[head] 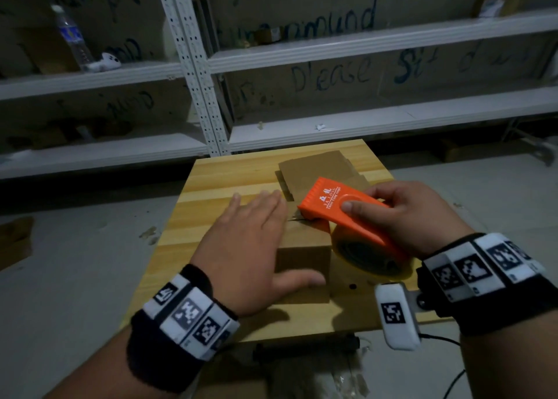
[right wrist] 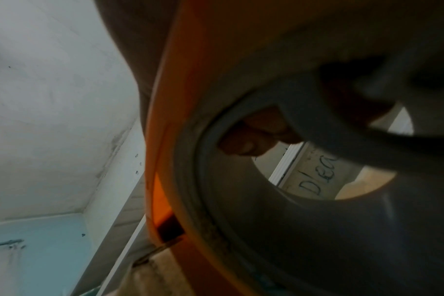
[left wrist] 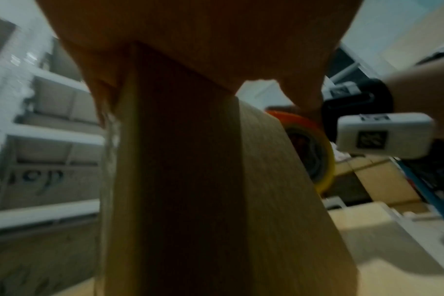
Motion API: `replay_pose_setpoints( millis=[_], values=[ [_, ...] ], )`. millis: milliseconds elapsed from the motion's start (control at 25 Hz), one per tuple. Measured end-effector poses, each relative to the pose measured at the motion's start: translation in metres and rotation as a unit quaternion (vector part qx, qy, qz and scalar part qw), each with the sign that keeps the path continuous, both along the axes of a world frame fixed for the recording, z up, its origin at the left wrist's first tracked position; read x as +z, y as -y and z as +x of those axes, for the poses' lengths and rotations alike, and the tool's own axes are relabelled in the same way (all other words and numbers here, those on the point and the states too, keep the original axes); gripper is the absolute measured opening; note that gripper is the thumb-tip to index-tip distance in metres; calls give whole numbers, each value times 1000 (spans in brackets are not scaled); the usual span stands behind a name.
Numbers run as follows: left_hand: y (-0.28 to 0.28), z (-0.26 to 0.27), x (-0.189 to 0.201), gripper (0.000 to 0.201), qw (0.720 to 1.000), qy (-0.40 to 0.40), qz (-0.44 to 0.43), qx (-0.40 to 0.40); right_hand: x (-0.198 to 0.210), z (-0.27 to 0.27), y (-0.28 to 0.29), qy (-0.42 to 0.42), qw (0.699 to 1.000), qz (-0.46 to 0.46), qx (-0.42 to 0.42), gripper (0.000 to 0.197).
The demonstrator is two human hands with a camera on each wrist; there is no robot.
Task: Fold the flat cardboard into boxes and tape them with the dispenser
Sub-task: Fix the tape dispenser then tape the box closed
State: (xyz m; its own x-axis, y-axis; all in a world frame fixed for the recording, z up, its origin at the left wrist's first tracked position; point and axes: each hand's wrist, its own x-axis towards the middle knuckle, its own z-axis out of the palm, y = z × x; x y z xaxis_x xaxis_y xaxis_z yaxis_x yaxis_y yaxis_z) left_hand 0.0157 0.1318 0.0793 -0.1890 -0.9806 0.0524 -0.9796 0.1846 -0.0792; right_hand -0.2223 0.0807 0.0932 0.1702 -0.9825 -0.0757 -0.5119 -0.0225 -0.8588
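Observation:
A small folded cardboard box [head: 302, 259] stands on the wooden table [head: 211, 187]. My left hand [head: 250, 241] lies flat on its top with straight fingers and the thumb down its near side; the left wrist view shows the box wall [left wrist: 180, 180] under the palm. My right hand [head: 401, 211] grips the orange tape dispenser [head: 353, 217], its toothed front end resting on the box top by my left fingertips. The tape roll [head: 371, 256] hangs beside the box's right side. The right wrist view is filled by the dispenser [right wrist: 165, 140] and roll core [right wrist: 292, 220].
Flat cardboard pieces [head: 317, 169] lie at the table's far right. White metal shelving [head: 362, 48] stands behind, with a water bottle [head: 72, 36] on the left shelf. A cardboard scrap [head: 15, 241] lies on the grey floor at left. A cable [head: 447, 344] trails off the table's near right.

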Motion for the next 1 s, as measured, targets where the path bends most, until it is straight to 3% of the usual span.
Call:
replay_pose_setpoints(
  millis=[40,240,720,1000],
  values=[
    [3,-5,1,125,999,46,23,-2,0,-1,0,1,1000,-1,5,45],
    [13,10,5,104,997,74,16,-35,1,-15,-3,13,1000,21,18,49],
    [18,23,-6,107,996,47,4,-70,6,-78,-15,-67,993,102,6,59],
    [17,25,-5,82,996,39,7,-85,-4,-24,-11,-220,972,77,24,37]
  ],
)
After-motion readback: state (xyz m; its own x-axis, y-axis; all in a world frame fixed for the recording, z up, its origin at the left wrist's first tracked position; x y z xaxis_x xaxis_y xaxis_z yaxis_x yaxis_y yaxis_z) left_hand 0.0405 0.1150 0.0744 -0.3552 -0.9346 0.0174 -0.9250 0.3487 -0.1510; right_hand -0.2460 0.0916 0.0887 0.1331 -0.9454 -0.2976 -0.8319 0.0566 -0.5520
